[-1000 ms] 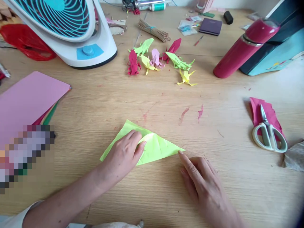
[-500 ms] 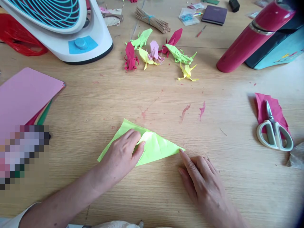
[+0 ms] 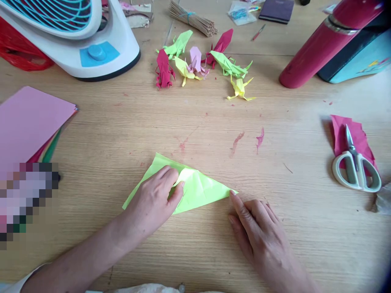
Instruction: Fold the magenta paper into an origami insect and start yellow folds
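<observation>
Left hand (image 3: 152, 199) pinches lime-green paper (image 3: 203, 190) flap; right hand (image 3: 265, 240) unclenched, fingertip on right corner. Probably light, tears easily; best held at folded edges.

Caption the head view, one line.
Left hand pinches green paper; right fingertip touches its corner, folded paper figures beyond.

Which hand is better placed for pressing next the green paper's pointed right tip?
Probably the right hand: its fingertip rests at that tip. The left hand holds the green paper nearer its middle.
</observation>
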Action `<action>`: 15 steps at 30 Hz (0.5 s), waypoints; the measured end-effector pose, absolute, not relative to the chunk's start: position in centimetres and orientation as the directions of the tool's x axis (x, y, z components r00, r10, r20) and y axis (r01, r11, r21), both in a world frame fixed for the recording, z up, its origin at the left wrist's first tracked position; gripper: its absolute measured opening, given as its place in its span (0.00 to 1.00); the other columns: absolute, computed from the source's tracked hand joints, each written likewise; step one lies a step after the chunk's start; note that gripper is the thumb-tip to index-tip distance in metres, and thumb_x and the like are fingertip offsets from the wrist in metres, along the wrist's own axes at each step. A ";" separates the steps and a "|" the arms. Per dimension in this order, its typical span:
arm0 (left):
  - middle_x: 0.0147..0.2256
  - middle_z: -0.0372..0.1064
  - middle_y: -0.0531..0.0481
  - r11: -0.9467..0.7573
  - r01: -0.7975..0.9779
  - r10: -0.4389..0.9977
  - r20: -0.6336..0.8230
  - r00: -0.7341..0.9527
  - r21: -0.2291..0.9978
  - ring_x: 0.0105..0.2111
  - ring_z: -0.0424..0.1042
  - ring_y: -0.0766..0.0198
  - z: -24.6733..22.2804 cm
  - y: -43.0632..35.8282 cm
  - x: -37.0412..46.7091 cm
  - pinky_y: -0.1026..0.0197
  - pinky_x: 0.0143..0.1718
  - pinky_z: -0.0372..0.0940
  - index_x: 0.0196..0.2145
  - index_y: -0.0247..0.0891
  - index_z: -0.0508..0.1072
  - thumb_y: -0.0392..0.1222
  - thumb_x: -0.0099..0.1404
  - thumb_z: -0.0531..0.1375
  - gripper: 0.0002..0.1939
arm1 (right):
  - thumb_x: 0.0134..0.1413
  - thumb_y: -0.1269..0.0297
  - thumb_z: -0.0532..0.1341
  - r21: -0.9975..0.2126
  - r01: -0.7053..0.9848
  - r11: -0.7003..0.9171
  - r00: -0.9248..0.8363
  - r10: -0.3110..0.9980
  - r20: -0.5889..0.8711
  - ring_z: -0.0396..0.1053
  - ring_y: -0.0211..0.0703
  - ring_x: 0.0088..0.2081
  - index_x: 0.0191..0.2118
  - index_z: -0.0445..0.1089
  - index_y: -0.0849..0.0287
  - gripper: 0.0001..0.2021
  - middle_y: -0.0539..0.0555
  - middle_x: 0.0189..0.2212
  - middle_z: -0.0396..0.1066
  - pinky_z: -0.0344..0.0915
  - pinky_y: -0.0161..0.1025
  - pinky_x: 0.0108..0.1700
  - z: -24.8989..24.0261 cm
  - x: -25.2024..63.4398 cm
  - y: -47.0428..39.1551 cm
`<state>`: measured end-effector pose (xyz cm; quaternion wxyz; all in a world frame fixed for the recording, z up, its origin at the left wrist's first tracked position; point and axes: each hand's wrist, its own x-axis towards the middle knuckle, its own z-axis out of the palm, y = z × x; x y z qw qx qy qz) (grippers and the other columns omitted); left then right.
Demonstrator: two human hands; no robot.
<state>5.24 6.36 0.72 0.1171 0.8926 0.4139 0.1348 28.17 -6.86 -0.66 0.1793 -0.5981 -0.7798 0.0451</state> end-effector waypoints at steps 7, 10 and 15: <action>0.26 0.55 0.56 -0.627 0.698 0.768 0.124 0.629 0.345 0.26 0.59 0.66 0.8 6.6 5.2 0.61 0.29 0.53 0.29 0.41 0.55 0.33 0.70 0.51 0.11 | 0.67 0.71 0.54 -0.290 0.917 0.274 -0.213 0.951 0.224 0.60 0.43 0.33 0.67 0.53 0.72 0.26 0.55 0.32 0.62 0.62 0.44 0.35 -0.7 28.2 -6.8; 0.26 0.54 0.56 -0.623 0.699 0.770 0.118 0.627 0.351 0.26 0.59 0.66 0.9 6.5 5.1 0.61 0.29 0.53 0.28 0.41 0.54 0.33 0.70 0.51 0.12 | 0.67 0.70 0.54 -0.286 0.919 0.273 -0.215 0.952 0.216 0.60 0.43 0.32 0.67 0.53 0.73 0.26 0.54 0.31 0.61 0.61 0.44 0.35 -0.7 28.2 -6.8; 0.26 0.54 0.56 -0.623 0.692 0.769 0.122 0.627 0.365 0.26 0.58 0.66 0.8 6.6 5.2 0.61 0.29 0.53 0.28 0.41 0.53 0.32 0.69 0.51 0.12 | 0.67 0.70 0.54 -0.293 0.918 0.268 -0.209 0.953 0.218 0.60 0.43 0.32 0.67 0.53 0.73 0.26 0.54 0.31 0.61 0.61 0.43 0.35 -0.8 28.2 -6.9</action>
